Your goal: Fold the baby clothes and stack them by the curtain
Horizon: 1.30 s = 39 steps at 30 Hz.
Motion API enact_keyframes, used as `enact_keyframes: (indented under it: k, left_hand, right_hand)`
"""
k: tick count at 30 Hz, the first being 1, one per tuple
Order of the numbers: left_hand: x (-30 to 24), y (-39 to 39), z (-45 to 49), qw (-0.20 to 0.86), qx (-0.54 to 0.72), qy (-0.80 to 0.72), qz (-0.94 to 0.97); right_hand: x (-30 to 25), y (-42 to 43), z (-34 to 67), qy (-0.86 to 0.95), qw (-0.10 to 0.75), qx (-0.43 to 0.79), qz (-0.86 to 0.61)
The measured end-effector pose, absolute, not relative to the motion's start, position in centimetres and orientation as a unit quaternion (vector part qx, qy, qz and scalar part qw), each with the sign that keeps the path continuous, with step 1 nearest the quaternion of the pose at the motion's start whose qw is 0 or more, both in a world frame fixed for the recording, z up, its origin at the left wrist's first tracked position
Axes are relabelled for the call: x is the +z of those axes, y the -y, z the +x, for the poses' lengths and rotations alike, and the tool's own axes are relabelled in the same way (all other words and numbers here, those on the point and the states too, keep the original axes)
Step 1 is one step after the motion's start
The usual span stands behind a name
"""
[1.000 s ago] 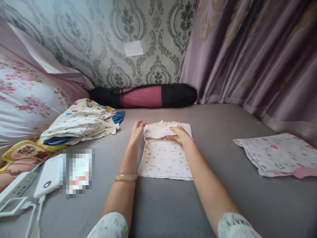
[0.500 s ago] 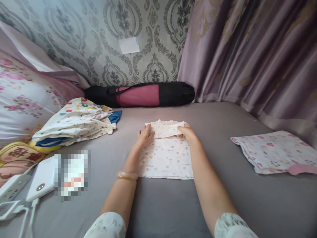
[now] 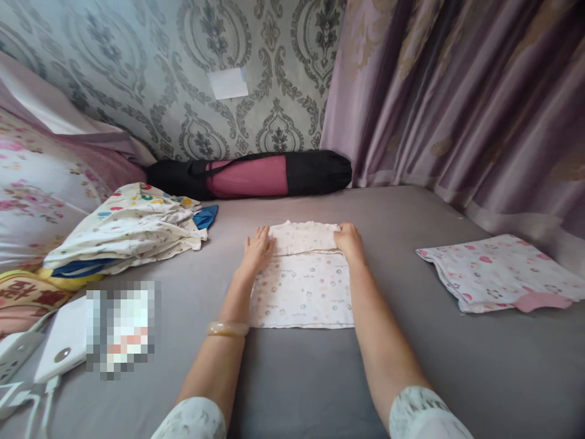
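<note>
A small white garment [image 3: 302,286] with tiny coloured prints lies flat on the grey bed sheet [image 3: 320,378] in front of me. Its far end is folded back into a band. My left hand [image 3: 256,249] lies flat, fingers stretched out, on the left end of that folded band. My right hand [image 3: 351,241] rests palm down on the band's right end, fingers curled over its edge. A pale bangle [image 3: 227,329] circles my left wrist.
A pile of printed clothes [image 3: 132,228] lies at the left. A folded pink-patterned cloth [image 3: 498,271] sits at the right. A black and pink rolled bag [image 3: 256,175] lies along the wall. White chargers and cables [image 3: 46,347] are at the near left; curtains hang at the right.
My left hand moved from beside the garment onto the folded band. My right hand slid from the band's middle to its right end. The fold now lies flatter.
</note>
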<state>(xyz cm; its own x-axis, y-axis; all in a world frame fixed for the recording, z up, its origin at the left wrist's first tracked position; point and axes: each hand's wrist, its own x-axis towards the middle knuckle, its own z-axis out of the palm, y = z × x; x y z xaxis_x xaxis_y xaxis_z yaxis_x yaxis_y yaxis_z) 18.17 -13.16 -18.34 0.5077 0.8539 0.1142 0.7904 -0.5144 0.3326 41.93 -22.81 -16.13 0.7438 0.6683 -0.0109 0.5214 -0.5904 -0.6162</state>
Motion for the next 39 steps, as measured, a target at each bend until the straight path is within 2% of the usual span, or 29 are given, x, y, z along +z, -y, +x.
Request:
enact_keyframes:
  k: [2,5,9,17,29,34,39]
  left_hand:
    - [-16.8,13.8,18.7,0.097,0.149,-0.471,0.864]
    - [-15.2,15.0,20.2,0.071,0.128,-0.439,0.886]
    - [-15.6,15.4,22.5,0.043,0.068,-0.392,0.916]
    - [-19.3,14.9,23.0,0.018,0.049,-0.41,0.911]
    - [-18.8,14.7,23.3,0.074,0.015,-0.422,0.903]
    - [-19.0,14.2,23.1,0.014,0.08,-0.436,0.896]
    - [-20.4,13.8,22.6,0.029,0.08,-0.44,0.894]
  right_hand:
    - [-15.3,22.9,40.7,0.381,0.275,0.034,-0.882]
    - [-14.9,22.5,37.9,0.495,0.253,-0.013,-0.831]
    - [-15.8,21.8,35.0,0.597,0.188,0.019,-0.779]
    - [-18.1,21.7,34.7,0.621,0.108,0.083,-0.772]
    - [-18.4,21.7,34.7,0.618,0.108,0.083,-0.774]
    - [-18.3,21.6,35.3,0.579,0.144,0.041,-0.802]
    - [-18.7,21.6,35.9,0.55,0.114,0.056,-0.826]
